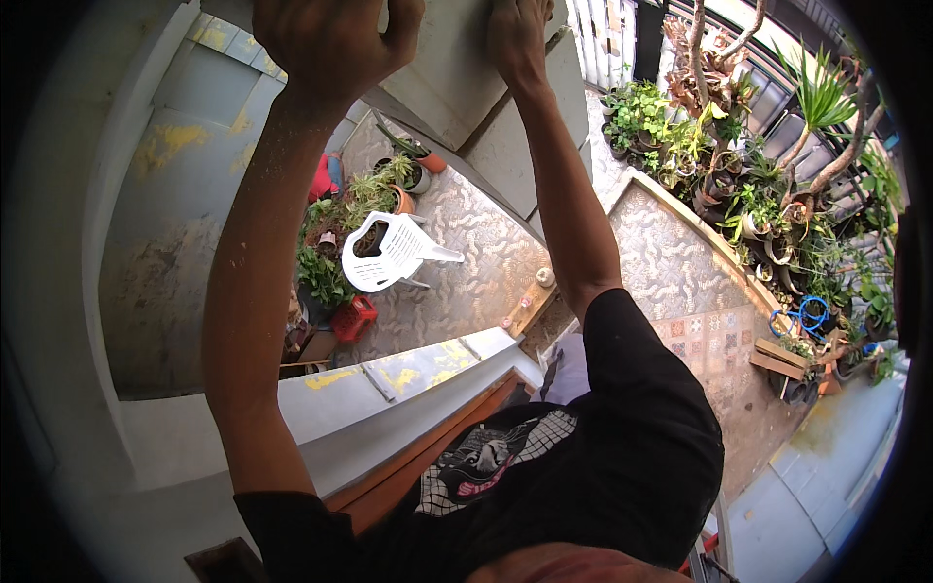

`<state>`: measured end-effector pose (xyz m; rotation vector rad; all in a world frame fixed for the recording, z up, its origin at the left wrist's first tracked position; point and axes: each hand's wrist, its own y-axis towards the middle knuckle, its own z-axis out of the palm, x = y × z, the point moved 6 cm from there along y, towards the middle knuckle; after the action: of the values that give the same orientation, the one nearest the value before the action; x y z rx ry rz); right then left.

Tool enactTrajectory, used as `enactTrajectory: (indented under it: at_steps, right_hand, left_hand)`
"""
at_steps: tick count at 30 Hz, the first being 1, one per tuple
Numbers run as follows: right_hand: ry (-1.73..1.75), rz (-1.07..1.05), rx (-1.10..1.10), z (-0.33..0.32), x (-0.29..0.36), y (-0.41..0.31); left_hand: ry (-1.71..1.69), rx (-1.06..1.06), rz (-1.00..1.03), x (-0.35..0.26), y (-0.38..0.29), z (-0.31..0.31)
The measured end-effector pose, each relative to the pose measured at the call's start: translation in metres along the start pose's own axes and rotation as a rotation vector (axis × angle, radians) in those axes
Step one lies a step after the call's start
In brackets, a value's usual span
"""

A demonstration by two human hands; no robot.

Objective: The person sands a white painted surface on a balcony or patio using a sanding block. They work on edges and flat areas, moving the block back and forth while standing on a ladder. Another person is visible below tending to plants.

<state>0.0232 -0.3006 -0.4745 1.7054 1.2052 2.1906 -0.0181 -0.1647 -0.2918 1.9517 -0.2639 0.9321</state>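
Both bare arms reach forward to the picture's top edge. My left hand [335,40] is at a pale grey, painted surface; its thumb shows, but its other fingers are cut off or hidden. Further right, my right hand [517,36] lies against the pale grey panelled structure [444,80], with its fingers bent and partly out of view. Whether either hand holds something cannot be told. Dark joints divide the structure into panels, one running beside my right wrist.
Far below lies a patterned tile floor [466,233] with a white plastic chair [393,248], a red crate [354,319] and potted plants [364,197]. A painted ledge [408,372] crosses before my body. More plants [729,160] line a metal fence at right. A ladder-like metal frame [721,532] shows at lower right.
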Motion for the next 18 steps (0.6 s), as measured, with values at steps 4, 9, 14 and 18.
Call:
enactTrajectory:
  at_steps: [4,9,14,18]
  right_hand:
    - [-0.049,-0.085,0.086,0.019,0.03,-0.091]
    - [0.071,0.003,-0.157,-0.009,-0.007,-0.03]
    - [0.024,-0.082,-0.071,0.004,0.017,-0.062]
    - [0.018,0.019,-0.022,0.002,-0.016,-0.092]
  left_hand:
    - [-0.023,-0.005,-0.005,0.002,0.0,0.001]
    - [0.013,-0.089,0.007,0.004,0.001,0.003]
    - [-0.031,-0.087,-0.013,0.005,-0.007,-0.004]
    - [0.014,-0.023,-0.034,0.005,-0.007,0.004]
